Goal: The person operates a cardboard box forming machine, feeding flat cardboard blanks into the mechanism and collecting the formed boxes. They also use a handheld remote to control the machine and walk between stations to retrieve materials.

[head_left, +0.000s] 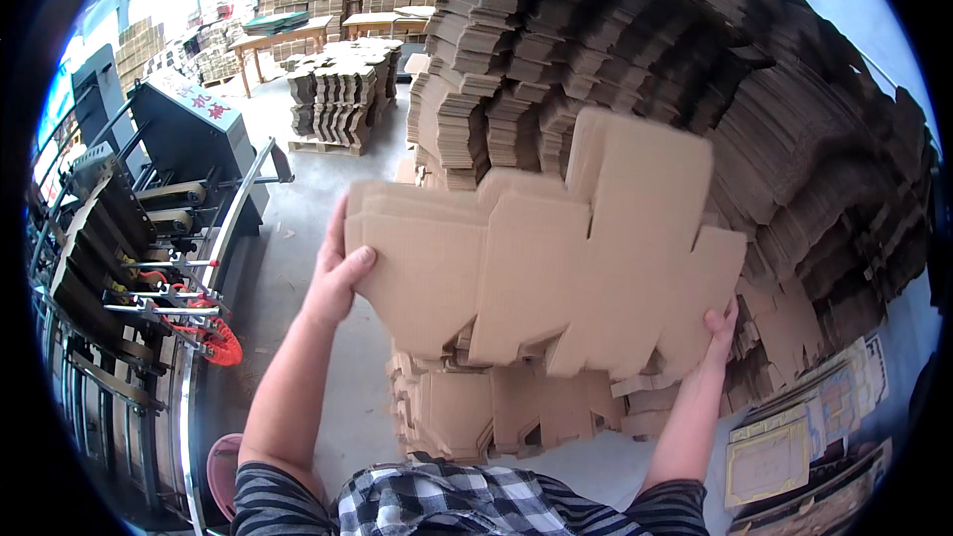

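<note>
I have my left grip point(338, 273) pinching the left edge of several layered cardboard blanks point(536, 268), thumb on top, and my right grip point(723, 326) clasping their lower right edge. From here I see the blanks spread between both, over a lower pile point(452, 407) of similar pieces; whether they touch it, I can't tell. Beyond rise tall cardboard stacks point(596, 50). On my left stands a dark machine point(204, 144) with a coiled red hose point(223, 345).
</note>
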The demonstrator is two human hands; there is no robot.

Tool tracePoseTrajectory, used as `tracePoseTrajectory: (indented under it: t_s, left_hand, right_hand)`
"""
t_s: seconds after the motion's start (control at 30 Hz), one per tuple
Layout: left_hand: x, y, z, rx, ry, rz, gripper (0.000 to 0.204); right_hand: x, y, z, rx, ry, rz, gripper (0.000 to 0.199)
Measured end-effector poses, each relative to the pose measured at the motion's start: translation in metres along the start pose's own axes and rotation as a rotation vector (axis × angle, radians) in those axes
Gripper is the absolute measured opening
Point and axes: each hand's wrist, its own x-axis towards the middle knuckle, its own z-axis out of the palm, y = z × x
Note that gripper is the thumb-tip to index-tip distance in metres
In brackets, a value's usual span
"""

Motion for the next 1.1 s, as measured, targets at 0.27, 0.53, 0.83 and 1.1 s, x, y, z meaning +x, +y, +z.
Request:
tracePoseTrajectory:
  t_s: [0.27, 0.53, 0.83, 1.1]
  left_hand:
    - [0.009, -0.018, -0.018, 0.247, -0.147, -0.027, 0.110]
    - [0.011, -0.015, -0.021, 0.397, -0.056, 0.099, 0.125]
    - [0.010, -0.028, -0.017, 0.454, -0.166, 0.038, 0.131]
    - [0.006, -0.012, -0.006, 0.335, -0.198, -0.053, 0.118]
  right_hand:
    - [0.038, 0.098, -0.039, 0.153, -0.080, 0.086, 0.069]
    - [0.038, 0.097, -0.032, 0.244, -0.142, 0.183, 0.073]
    - [0.043, 0.126, -0.054, 0.280, -0.183, 0.326, 0.076]
    - [0.043, 0.114, -0.051, 0.272, -0.163, 0.218, 0.067]
